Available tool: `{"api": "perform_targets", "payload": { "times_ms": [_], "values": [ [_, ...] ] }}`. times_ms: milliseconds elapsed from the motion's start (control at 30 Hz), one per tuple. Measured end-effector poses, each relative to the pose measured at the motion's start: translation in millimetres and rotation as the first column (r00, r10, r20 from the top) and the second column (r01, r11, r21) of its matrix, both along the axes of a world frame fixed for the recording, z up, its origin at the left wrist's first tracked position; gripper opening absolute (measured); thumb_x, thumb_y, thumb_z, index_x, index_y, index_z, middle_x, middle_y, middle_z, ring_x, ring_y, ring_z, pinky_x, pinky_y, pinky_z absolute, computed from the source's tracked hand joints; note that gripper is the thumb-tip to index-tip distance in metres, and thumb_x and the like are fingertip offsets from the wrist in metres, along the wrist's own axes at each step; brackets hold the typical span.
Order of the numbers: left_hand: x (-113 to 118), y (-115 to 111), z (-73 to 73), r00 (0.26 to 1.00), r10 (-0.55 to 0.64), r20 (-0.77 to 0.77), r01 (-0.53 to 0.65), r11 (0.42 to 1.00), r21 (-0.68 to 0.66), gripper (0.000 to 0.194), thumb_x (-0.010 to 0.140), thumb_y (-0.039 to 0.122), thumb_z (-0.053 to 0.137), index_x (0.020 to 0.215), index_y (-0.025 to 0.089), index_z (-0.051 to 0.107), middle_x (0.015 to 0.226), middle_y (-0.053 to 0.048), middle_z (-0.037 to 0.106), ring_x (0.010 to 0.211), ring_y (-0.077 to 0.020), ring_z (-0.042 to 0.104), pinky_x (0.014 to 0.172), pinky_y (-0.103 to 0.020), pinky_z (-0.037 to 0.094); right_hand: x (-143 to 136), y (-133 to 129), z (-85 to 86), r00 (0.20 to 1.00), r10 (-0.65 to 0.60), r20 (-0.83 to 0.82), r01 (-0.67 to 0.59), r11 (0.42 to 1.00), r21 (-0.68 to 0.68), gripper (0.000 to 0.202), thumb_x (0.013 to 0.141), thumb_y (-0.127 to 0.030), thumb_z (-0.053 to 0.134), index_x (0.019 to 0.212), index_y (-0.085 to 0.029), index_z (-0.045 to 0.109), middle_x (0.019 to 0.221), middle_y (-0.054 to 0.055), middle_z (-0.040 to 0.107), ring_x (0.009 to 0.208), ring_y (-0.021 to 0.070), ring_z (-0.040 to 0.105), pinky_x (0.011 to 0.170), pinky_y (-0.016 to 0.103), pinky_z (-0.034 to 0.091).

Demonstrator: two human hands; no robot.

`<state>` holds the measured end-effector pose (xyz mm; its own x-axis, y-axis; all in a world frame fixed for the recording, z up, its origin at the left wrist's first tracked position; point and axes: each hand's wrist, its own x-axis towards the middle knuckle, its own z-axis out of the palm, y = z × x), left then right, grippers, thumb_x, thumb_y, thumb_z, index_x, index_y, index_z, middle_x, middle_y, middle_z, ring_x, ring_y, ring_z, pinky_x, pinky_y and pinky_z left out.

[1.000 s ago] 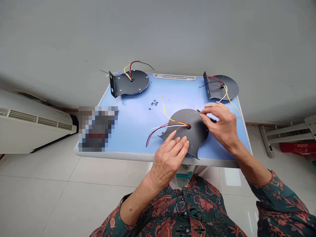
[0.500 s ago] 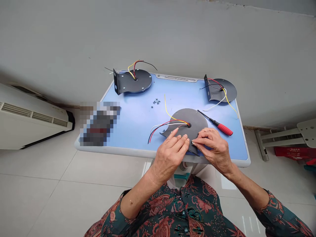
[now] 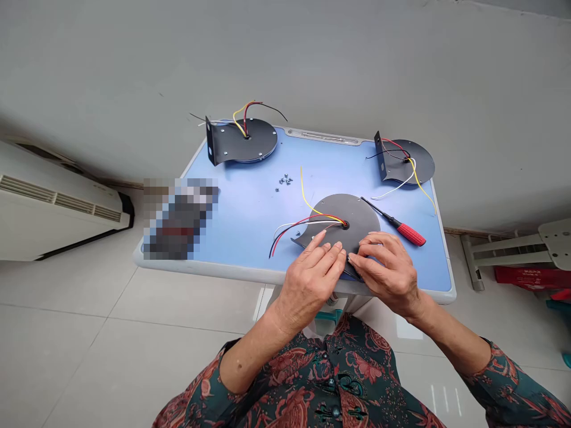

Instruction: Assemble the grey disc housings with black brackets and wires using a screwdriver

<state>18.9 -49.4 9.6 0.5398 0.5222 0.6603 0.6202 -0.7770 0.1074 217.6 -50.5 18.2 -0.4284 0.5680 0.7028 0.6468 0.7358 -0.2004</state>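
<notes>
A round dark grey metal plate (image 3: pixel 359 215) lies near the table's front edge, with yellow, red, white and black wires (image 3: pixel 307 217) coming out of its centre hole. My left hand (image 3: pixel 314 270) rests on the near left part of this plate, its fingers stretched out flat. At the plate's near right edge, my right hand (image 3: pixel 388 267) has thumb and fingers pinched together; whatever is between the fingertips is too small and hidden to make out. Close beyond the right hand lies a screwdriver (image 3: pixel 408 233) with a red handle, its tip beside the plate.
Several small screws (image 3: pixel 285 179) lie mid-table, and one loose screw (image 3: pixel 298 233) is left of the plate. Two similar wired plates with upright brackets stand at the back left (image 3: pixel 259 139) and back right (image 3: pixel 417 160). A blurred dark object (image 3: pixel 181 223) lies at the left.
The view has shifted slightly. My right fingers have curled a little more at the plate's edge; my left hand stays flat on the plate.
</notes>
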Motion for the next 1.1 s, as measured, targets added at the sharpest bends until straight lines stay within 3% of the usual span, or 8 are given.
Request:
{"api": "perform_targets", "payload": {
  "times_ms": [367, 567, 800, 1100],
  "values": [
    [0.3, -0.2, -1.1, 1.0, 0.005, 0.002, -0.005, 1.0, -0.01, 0.021, 0.101, 0.008, 0.051, 0.112, 0.007, 0.068, 0.113, -0.013, 0.077, 0.1, -0.0204, 0.071, 0.11, -0.051, 0.057, 8.3, -0.9, 2.7, 0.992, 0.057, 0.108, -0.056, 0.998, -0.015, 0.02, 0.087, -0.001, 0.065, 0.1, -0.016, 0.067, 0.085, 0.007, 0.07, 0.085, 0.0182, 0.064, 0.085, 0.041, 0.059],
    [0.2, -1.0, -2.8, 1.0, 0.008, 0.008, -0.008, 1.0, -0.002, 0.021, 0.1, 0.008, 0.052, 0.113, 0.005, 0.068, 0.113, -0.014, 0.077, 0.1, -0.0215, 0.071, 0.11, -0.051, 0.057, 6.7, -0.1, 7.9, 0.993, 0.032, 0.114, -0.025, 0.998, -0.062, 0.014, 0.091, -0.006, 0.062, 0.096, -0.019, 0.067, 0.082, 0.006, 0.068, 0.081, 0.0178, 0.064, 0.081, 0.039, 0.057],
    [1.7, -0.8, -2.4, 1.0, 0.023, -0.003, -0.023, 0.999, 0.026, 0.019, 0.1, 0.008, 0.053, 0.111, 0.006, 0.069, 0.112, -0.014, 0.078, 0.098, -0.021, 0.072, 0.108, -0.051, 0.058, 5.1, 3.7, 14.7, 0.966, 0.056, 0.254, -0.068, 0.997, 0.038, 0.014, 0.091, -0.005, 0.06, 0.087, -0.017, 0.066, 0.082, 0.007, 0.069, 0.085, 0.0195, 0.064, 0.083, 0.039, 0.057],
    [2.0, -1.4, -3.0, 0.999, 0.032, 0.0, -0.032, 0.999, 0.025, 0.018, 0.099, 0.007, 0.055, 0.11, 0.006, 0.069, 0.113, -0.014, 0.077, 0.097, -0.021, 0.072, 0.108, -0.051, 0.058, 9.5, 10.3, 26.2, 0.859, 0.15, 0.49, -0.257, 0.953, 0.159, 0.027, 0.092, -0.004, 0.051, 0.078, -0.017, 0.069, 0.085, 0.008, 0.07, 0.089, 0.0199, 0.063, 0.09, 0.042, 0.06]
  ]
}}
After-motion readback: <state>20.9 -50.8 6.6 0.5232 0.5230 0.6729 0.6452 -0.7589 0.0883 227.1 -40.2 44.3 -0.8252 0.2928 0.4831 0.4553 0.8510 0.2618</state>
